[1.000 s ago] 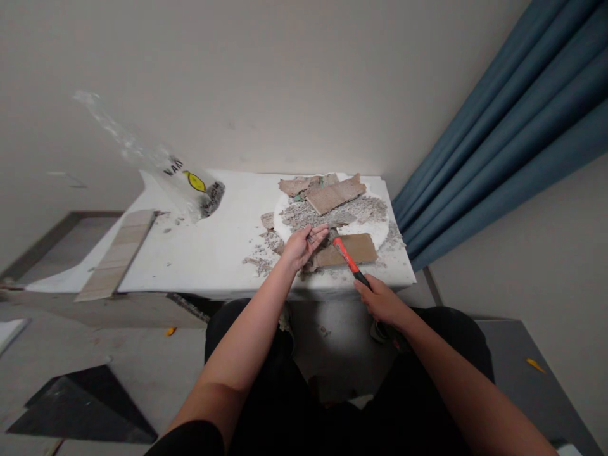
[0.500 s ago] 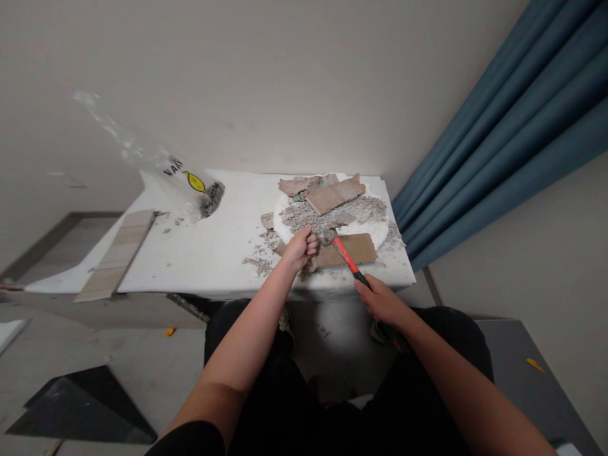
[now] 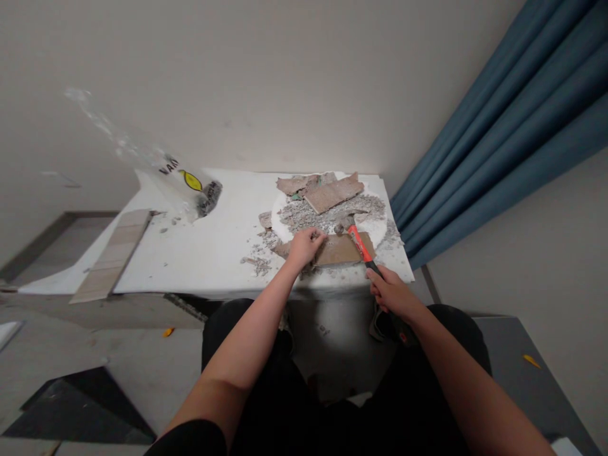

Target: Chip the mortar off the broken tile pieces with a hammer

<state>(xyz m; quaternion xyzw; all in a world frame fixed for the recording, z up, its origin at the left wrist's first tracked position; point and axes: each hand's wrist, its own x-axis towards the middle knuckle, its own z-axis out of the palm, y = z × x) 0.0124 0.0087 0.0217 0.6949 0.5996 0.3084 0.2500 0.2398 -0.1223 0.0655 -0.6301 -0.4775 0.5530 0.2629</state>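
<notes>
hammer (image 3: 360, 244) swung right | left hand (image 3: 304, 246) fingertips on tile (image 3: 339, 249)

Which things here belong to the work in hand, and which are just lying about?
In use:
- left hand on brown tile piece
- right hand gripping hammer
- rubble on white board

Lying about:
- plastic bag
- long tile strip
- blue curtain

- The hammer (image 3: 360, 246) has an orange-red handle with a black lower end and a grey metal head; it lies slanted, head toward 11 o'clock, over the tile.
- The brown tile piece (image 3: 338, 249) is rectangular and flat, lying on the white counter (image 3: 209, 247) near its 5 o'clock corner, amid grey rubble (image 3: 323, 214).
</notes>
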